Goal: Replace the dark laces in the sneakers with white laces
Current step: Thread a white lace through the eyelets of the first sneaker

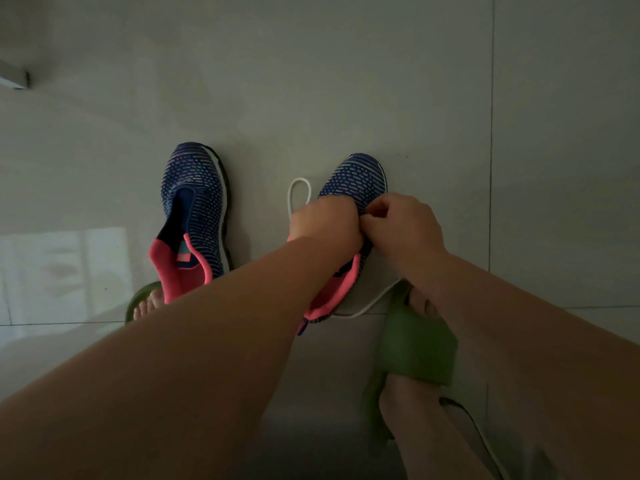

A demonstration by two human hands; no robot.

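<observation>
head view: both hands (363,223) pinch white lace (298,195) on right sneaker (360,181), toe pointing away.

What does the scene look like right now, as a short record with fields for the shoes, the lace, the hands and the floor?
left shoe: blue knit sneaker with pink lining, no lace in it, untouched
right shoe: matching sneaker under both hands
white lace: loops out left of the right shoe, another stretch trails near its heel
left hand: curled over the right shoe's middle
right hand: pinching at the shoe's top
floor: grey tiles
</observation>
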